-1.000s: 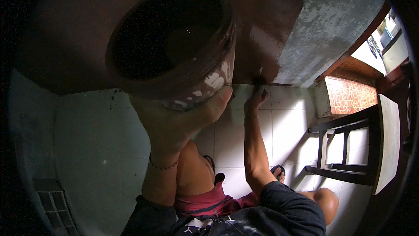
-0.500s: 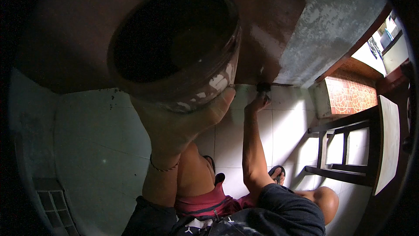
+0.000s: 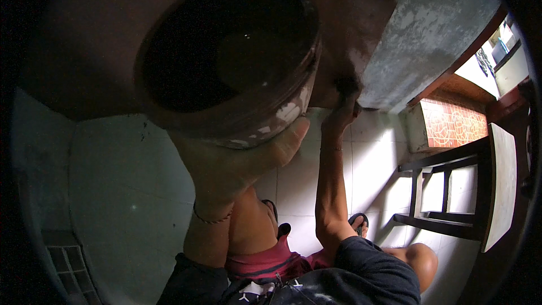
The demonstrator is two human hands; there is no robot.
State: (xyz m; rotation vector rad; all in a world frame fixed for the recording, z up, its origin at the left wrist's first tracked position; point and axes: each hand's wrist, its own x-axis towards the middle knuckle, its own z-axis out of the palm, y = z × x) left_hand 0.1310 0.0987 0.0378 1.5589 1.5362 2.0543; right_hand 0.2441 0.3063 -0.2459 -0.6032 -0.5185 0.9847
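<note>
My left hand grips a round paint bowl from below, its thumb along the outer side, which carries pale flaking patches. Dark liquid with small glints fills the shadowed inside. Farther off, my right hand is closed round what looks like a paintbrush; its dark bristle end rests against the lower part of the brown-painted wall. The brush handle is mostly hidden in the fingers. Right of the brush, the brown coat meets a mottled grey stretch of wall.
A dark wooden stool with a pale top stands at the right. Behind it is a step with orange patterned tiles. White floor tiles lie below, with dark specks near the wall. A grated panel sits at the lower left.
My right hand has moved up from the wall's foot, taking the brush slightly higher onto the wall. The bowl in my left hand has shifted a little and tilted slightly.
</note>
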